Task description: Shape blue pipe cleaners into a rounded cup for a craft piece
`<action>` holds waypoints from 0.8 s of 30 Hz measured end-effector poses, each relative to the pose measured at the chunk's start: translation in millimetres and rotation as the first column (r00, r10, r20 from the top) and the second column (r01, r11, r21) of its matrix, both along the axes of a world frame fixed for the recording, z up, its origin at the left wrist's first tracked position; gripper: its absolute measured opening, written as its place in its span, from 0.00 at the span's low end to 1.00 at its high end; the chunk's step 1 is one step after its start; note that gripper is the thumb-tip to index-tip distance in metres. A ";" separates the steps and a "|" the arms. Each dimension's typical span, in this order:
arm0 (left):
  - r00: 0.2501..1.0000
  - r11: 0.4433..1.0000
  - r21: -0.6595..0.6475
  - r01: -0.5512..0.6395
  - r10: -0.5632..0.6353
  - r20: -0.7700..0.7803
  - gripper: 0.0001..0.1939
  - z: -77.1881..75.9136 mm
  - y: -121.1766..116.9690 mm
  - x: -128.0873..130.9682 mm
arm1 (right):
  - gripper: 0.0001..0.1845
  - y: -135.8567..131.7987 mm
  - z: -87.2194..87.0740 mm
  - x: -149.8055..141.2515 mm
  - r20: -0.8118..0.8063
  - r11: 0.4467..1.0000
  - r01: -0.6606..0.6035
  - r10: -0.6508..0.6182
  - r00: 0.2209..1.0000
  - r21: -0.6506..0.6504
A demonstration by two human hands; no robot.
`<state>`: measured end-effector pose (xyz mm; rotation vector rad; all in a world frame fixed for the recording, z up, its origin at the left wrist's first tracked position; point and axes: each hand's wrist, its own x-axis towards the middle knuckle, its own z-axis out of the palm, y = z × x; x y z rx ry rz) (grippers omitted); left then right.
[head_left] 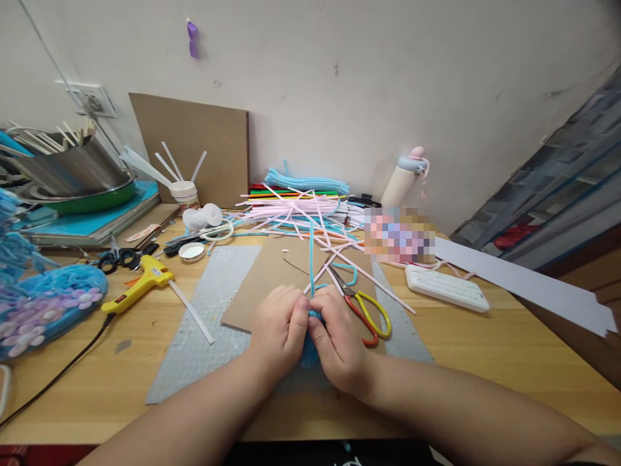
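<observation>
My left hand (281, 323) and my right hand (338, 333) meet at the front of the cutting mat (182, 362), thumbs side by side. Both are closed around a blue pipe cleaner (311, 252), whose free end stands up above the fingers. A bunched blue fuzzy part (309, 353) shows below the thumbs; most of it is hidden by the hands. Just beyond my right hand lie scissors (361, 307) with one yellow and one red handle, on a cardboard sheet (247, 298). Pink pipe cleaners (383, 288) lie beside them, with a bent blue one.
A yellow glue gun (140, 288) with a cord lies left, near a blue piece with lilac flowers (48, 310). Behind are a cup of glue sticks (184, 193), piled pipe cleaners (291, 207) and a bottle (403, 178). A white power strip (446, 288) lies right.
</observation>
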<state>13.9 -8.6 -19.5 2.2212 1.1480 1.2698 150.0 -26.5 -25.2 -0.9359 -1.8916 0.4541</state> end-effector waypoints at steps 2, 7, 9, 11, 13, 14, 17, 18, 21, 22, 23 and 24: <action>1.000 1.000 -0.019 -0.002 0.002 0.011 0.18 -0.9 -0.2 -0.3 | 0.05 -0.8 -1.1 0.1 0.001 1.000 -0.016 0.016 1.000 -0.009; 0.999 0.999 -0.049 0.020 -0.018 0.032 0.21 -2.2 -0.4 -1.7 | 0.05 -2.1 -3.9 0.4 0.000 0.998 -0.058 0.058 0.998 -0.015; 0.999 0.998 -0.064 0.022 -0.020 0.037 0.21 -2.5 -0.4 -1.9 | 0.05 -2.2 -4.2 0.5 -0.001 0.997 -0.072 0.072 0.997 -0.017; 0.999 0.997 -0.081 0.016 -0.013 0.039 0.22 -2.5 -0.5 -1.8 | 0.04 -2.3 -4.4 0.5 -0.004 0.997 -0.077 0.077 0.997 -0.018; 0.999 0.995 -0.105 0.004 0.000 0.034 0.23 -2.2 -0.7 -1.4 | 0.04 -2.2 -4.8 0.2 -0.011 0.997 -0.080 0.080 0.997 -0.019; 1.000 0.993 -0.117 -0.003 0.006 0.031 0.23 -1.8 -0.8 -1.1 | 0.05 -2.2 -5.0 0.0 -0.016 0.997 -0.079 0.079 0.997 -0.019; 0.999 0.993 -0.122 -0.009 0.013 0.035 0.22 -0.7 -0.9 -0.5 | 0.05 -1.7 -5.2 -0.3 -0.027 0.997 -0.078 0.078 0.997 -0.007; 0.999 0.994 -0.106 -0.008 0.013 0.045 0.21 -0.5 -0.9 -0.5 | 0.04 -1.4 -5.0 -0.2 -0.027 0.997 -0.073 0.073 0.997 -0.004; 0.995 0.999 -0.031 -0.007 0.010 0.097 0.18 -1.3 -0.6 -1.1 | 0.03 0.1 -3.6 0.8 -0.018 0.999 -0.031 0.031 0.999 0.015; 0.992 1.000 -0.011 0.003 -0.002 0.123 0.16 -1.9 -0.5 -1.4 | 0.03 0.7 -3.1 1.1 -0.017 1.000 -0.010 0.011 1.000 0.025; 0.988 1.000 0.002 0.022 -0.022 0.150 0.15 -2.6 -0.6 -1.8 | 0.02 1.3 -2.7 1.5 -0.017 0.999 0.010 -0.009 1.000 0.035; 0.984 0.999 0.009 0.045 -0.046 0.175 0.14 -3.3 -0.6 -2.0 | 0.02 1.8 -2.4 1.7 -0.017 0.999 0.027 -0.026 1.000 0.046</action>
